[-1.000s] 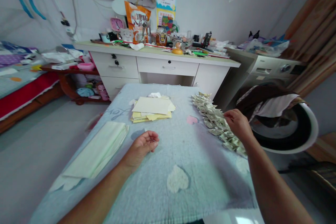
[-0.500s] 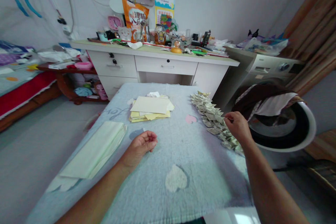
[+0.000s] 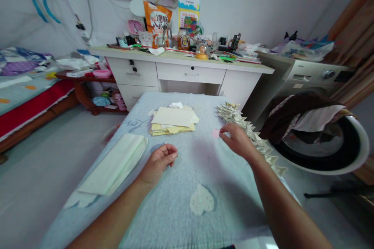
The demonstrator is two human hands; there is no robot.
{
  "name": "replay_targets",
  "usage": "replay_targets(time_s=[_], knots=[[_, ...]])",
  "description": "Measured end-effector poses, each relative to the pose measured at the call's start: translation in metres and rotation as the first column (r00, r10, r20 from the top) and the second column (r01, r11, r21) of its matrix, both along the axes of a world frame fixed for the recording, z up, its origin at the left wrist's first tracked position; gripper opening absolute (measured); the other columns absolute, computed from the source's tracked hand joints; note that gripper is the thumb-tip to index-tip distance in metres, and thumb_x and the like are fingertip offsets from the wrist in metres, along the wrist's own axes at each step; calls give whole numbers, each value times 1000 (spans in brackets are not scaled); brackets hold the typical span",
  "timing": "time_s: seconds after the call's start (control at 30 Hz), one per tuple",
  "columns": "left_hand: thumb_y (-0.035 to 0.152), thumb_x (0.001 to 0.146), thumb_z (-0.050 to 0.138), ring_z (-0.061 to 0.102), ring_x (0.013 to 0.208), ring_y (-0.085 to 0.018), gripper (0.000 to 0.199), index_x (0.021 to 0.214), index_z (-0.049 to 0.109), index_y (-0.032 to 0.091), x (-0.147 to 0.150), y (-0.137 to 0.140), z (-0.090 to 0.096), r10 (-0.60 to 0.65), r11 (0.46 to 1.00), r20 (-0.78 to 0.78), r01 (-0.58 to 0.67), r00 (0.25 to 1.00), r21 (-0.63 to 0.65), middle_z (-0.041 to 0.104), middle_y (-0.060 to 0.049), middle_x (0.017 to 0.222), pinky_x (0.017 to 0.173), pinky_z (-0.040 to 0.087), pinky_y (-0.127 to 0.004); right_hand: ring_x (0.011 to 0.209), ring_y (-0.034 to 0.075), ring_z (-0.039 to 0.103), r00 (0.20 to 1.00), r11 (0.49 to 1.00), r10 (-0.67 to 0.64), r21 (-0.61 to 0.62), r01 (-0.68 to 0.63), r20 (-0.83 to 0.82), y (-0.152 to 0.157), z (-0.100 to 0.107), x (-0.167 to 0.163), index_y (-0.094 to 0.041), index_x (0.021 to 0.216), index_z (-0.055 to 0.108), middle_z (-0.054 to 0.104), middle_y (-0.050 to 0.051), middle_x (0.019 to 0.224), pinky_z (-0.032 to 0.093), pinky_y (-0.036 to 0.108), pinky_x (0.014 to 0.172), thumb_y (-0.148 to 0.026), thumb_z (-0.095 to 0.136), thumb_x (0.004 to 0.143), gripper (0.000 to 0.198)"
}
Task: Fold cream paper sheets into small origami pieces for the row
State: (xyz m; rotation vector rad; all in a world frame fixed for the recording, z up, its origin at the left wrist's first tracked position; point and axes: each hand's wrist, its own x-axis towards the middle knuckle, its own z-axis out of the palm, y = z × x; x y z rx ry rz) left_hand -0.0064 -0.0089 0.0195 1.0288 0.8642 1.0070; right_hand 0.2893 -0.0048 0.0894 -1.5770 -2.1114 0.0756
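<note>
My left hand hovers over the middle of the blue cloth-covered table. Its fingers are curled in toward the thumb, and nothing shows between them. My right hand is above the cloth near a pink patch, thumb and forefinger slightly apart with nothing visible in them. Beside it, along the table's right edge, runs a row of folded pointed paper pieces, partly hidden behind my right hand and forearm. A stack of cream and yellow paper sheets lies farther back. Left of my left hand rests a pile of pale green paper.
Behind the table stands a white desk crowded with small items, including an orange snack bag and a jar. To the right is a washing machine, its door open with clothes hanging out. A bed is at left.
My right hand has moved left, away from the row of folded paper pieces toward the table's middle. My left hand stays nearly in place. The view has shifted slightly.
</note>
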Motion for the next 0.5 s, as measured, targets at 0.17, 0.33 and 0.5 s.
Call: replay_targets(time_s=[0.17, 0.33, 0.5], knots=[[26, 70, 72, 48, 57, -7, 21, 85, 60, 15, -7, 7, 0, 92, 996, 74, -90, 993, -28, 57, 2, 70, 56, 38, -20, 86, 22, 56, 993, 992, 112, -71, -108, 49, 36, -14, -56, -18, 86, 67, 66, 9, 90, 39, 34, 81, -19, 57, 84, 10], [25, 70, 73, 49, 58, -7, 22, 85, 60, 15, -11, 11, -2, 120, 992, 125, -114, 985, -56, 58, 2, 71, 56, 38, -19, 100, 24, 53, 995, 996, 78, -47, -75, 56, 75, -31, -97, -16, 103, 64, 66, 12, 106, 39, 37, 87, -21, 55, 87, 20], [25, 70, 72, 48, 57, -6, 22, 84, 59, 15, -12, 13, -5, 116, 992, 155, -106, 981, -66, 58, 3, 69, 55, 38, -19, 114, 27, 48, 992, 996, 74, -54, -69, 98, 101, -41, -122, -18, 117, 59, 60, 10, 122, 37, 40, 93, -23, 58, 84, 33]])
